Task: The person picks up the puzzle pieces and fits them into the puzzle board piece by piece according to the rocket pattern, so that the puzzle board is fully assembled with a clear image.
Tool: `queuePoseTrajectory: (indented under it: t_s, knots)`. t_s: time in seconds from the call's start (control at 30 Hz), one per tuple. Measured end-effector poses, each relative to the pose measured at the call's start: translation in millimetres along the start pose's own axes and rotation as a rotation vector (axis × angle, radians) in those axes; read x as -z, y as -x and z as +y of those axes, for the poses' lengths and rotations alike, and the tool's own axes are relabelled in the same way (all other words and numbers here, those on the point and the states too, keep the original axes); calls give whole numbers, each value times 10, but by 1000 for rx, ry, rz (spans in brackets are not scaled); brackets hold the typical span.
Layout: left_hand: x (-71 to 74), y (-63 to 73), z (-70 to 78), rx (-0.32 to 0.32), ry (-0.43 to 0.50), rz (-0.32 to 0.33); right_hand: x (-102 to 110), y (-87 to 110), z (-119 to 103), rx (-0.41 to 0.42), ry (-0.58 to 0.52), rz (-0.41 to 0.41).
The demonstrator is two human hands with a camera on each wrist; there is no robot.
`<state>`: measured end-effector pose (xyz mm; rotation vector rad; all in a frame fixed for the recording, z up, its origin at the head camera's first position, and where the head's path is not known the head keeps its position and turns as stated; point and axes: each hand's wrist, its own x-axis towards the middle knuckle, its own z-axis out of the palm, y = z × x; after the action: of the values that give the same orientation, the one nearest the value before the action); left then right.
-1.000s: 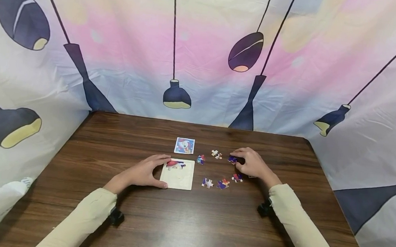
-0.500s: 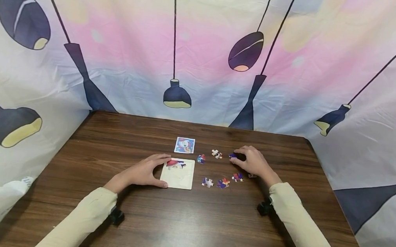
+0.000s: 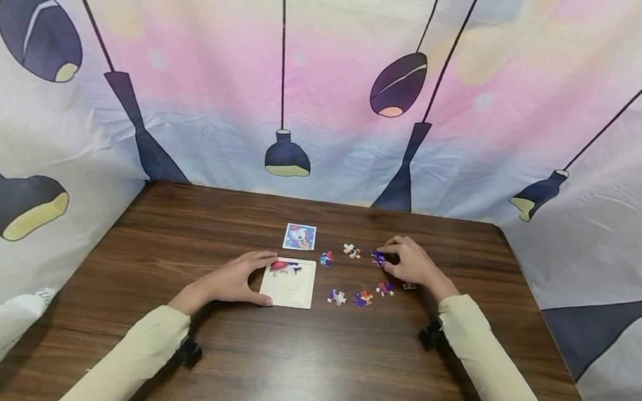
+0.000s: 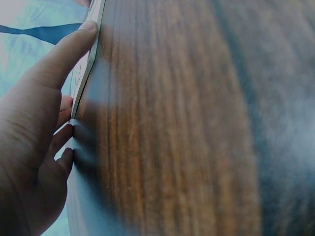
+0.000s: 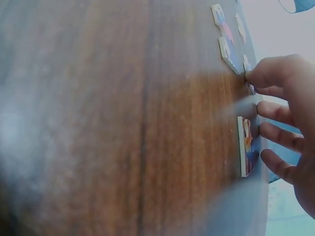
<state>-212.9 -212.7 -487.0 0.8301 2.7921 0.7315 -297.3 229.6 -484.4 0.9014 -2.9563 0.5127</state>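
In the head view, my left hand [image 3: 236, 278] holds the left side of a square, pale puzzle tray [image 3: 294, 292], thumb at its near corner and fingers at its far one. Pieces with a red and white picture fill the tray's upper left part. The left wrist view shows my thumb lying on the edge of the tray [image 4: 87, 73]. To the right, my right hand [image 3: 411, 264] pinches a purple puzzle piece [image 3: 377, 256] between thumb and index finger, low at the table. Its other fingers are spread in the right wrist view, near another puzzle piece [image 5: 246, 145].
Several loose puzzle pieces lie right of the tray, among them a white one [image 3: 337, 297], a purple and orange one [image 3: 362, 298] and a blue and red one [image 3: 325, 259]. A small picture card [image 3: 299, 237] lies behind the tray on the wooden table [image 3: 294, 370].
My right thumb has shifted off the purple piece's top to its right side, so more of the piece shows. The left hand and the tray stay in place.
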Motion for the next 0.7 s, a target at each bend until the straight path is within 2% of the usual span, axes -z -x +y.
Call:
queuePoseTrajectory:
  t_s: [0.3, 0.7]
  knots:
    - [-7, 1, -8, 4, -2, -1, 27, -21, 10, 30, -10, -18]
    - [-7, 2, -8, 13, 2, -7, 85, -35, -40, 99, 8, 39]
